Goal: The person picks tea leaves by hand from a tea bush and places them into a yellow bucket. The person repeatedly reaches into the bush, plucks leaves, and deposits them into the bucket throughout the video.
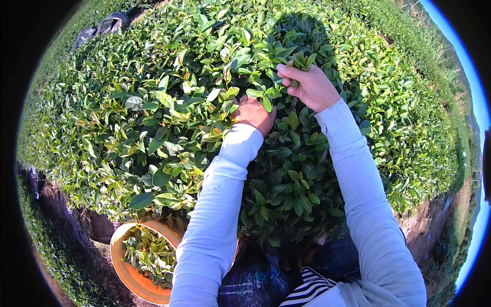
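Observation:
Before me spreads a dense, leafy green bush that looks like a tea hedge [165,115]. My left hand [254,114] reaches down into its foliage, palm turned away and fingers mostly hidden by leaves, so its grip cannot be seen. Just up and to the right, my right hand [308,84] is closed around a small bunch of plucked leafy shoots [303,63], held slightly above the bush. By my left forearm, an orange bucket [117,253] contains a heap of picked leaves [151,255].
Dark sheeting [111,23] lies at the bush's far left edge. Dry ground [425,222] runs along the right side, and another green row [57,245] grows at lower left. My shadow falls over the middle of the bush.

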`<state>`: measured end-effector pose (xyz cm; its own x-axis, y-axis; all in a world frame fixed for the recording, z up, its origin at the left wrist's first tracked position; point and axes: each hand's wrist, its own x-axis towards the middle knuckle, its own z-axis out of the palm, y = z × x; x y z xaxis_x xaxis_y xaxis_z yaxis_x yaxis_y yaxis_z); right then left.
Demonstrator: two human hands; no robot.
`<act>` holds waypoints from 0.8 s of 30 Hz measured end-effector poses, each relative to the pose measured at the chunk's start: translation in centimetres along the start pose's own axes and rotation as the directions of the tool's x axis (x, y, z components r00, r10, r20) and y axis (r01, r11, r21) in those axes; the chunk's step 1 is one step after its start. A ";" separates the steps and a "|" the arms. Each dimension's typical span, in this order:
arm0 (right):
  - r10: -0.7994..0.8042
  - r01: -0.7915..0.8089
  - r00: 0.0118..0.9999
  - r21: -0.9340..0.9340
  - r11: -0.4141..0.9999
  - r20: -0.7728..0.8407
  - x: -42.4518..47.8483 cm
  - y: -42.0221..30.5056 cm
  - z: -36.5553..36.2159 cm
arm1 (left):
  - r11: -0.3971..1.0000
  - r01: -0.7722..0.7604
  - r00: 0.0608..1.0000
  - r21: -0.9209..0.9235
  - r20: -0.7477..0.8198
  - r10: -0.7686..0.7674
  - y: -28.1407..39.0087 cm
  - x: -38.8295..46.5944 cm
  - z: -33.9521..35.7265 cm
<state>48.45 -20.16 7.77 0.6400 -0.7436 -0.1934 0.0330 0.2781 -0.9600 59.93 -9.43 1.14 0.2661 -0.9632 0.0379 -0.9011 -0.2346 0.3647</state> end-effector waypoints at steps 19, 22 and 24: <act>0.066 -0.066 0.997 0.002 0.998 -0.030 5.0 3.6 -0.2 | 0.999 0.010 0.999 0.037 0.047 -0.011 -0.8 0.0 0.0; 0.056 -0.056 0.998 0.164 0.985 0.004 1.6 1.9 -0.5 | 1.000 -0.004 0.999 0.024 0.040 0.003 -0.6 0.5 -0.6; 0.022 -0.014 0.999 0.181 0.983 -0.042 1.5 1.9 -1.2 | 0.995 -0.087 0.969 0.039 -0.227 0.093 -0.3 1.6 0.7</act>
<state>48.55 -21.48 5.37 0.6074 -0.7625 -0.2227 0.1627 0.3939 -0.9046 60.36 -11.03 0.41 0.2514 -0.9259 0.2819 -0.9334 -0.1550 0.3235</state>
